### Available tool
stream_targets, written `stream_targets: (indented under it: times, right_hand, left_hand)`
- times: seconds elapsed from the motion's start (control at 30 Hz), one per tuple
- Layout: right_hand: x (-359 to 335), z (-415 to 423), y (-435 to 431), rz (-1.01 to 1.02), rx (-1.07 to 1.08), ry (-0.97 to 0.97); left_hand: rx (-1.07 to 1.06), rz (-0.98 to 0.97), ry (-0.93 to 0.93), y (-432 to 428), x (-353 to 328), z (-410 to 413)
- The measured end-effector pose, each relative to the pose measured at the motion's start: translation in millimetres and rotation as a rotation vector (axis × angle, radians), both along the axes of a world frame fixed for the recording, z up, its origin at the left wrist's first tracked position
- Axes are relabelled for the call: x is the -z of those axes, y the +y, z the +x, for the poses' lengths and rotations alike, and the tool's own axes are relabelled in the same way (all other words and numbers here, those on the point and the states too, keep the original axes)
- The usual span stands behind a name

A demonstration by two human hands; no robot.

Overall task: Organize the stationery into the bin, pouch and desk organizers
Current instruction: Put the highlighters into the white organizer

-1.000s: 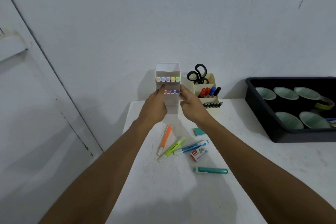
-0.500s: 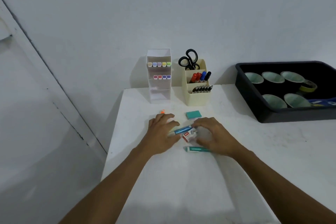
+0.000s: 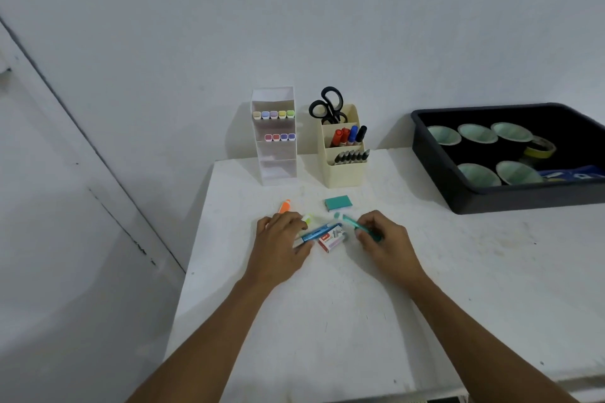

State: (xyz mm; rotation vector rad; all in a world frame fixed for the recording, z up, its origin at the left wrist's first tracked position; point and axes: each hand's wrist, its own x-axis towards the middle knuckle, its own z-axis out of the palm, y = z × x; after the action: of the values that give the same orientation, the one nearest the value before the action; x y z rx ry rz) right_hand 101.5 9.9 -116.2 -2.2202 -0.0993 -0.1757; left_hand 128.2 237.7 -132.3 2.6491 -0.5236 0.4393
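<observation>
White table (image 3: 327,321). Cream organizer (image 3: 347,173): black scissors (image 3: 327,105); red, blue, black markers (image 3: 348,136). Left of it: white rack (image 3: 278,167), pastel caps (image 3: 274,114). Right: black bin (image 3: 523,198), pale green rolls (image 3: 478,133), yellow tape (image 3: 540,149). In front: teal eraser (image 3: 339,203), orange highlighter (image 3: 284,206), blue pen (image 3: 322,232), red-and-white staple box (image 3: 332,239), teal pen (image 3: 352,222).

left hand (image 3: 281,236) palm-down; right hand (image 3: 383,236) pinching teal pen (image 3: 351,222)

A single head-worn wide-angle camera looks forward and down across the white bench (image 3: 327,321) toward the rear wall (image 3: 294,10), with both forearms entering from the near edge.
</observation>
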Motion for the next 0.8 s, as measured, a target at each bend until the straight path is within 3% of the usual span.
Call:
stream_targets:
  times: [0.2, 0.33, 0.4, 0.5, 0.67, 0.8]
  right_hand:
    - [-9, 7, 11, 0.149, 0.104, 0.074]
    - [-22, 15, 12, 0.309, 0.044, 0.149]
    - [-30, 21, 21, 0.451, 0.027, 0.243]
    - [-45, 32, 41, 0.503, 0.108, 0.318]
    - [-59, 42, 64, 0.652, 0.043, 0.21]
    - [-72, 47, 77, 0.627, -0.039, 0.168]
  left_hand:
    - [-0.066, -0.08, 0.029, -3, -6, 0]
    - [-0.162, -0.371, 0.096, -7, -21, -1]
    - [-0.169, -0.581, 0.23, -8, -33, -1]
    - [-0.1, -0.789, 0.419, -4, -46, 0]
    - [-0.012, -0.631, 0.456, 8, -46, 6]
    - [0.08, -0.612, 0.404, 8, -54, 8]
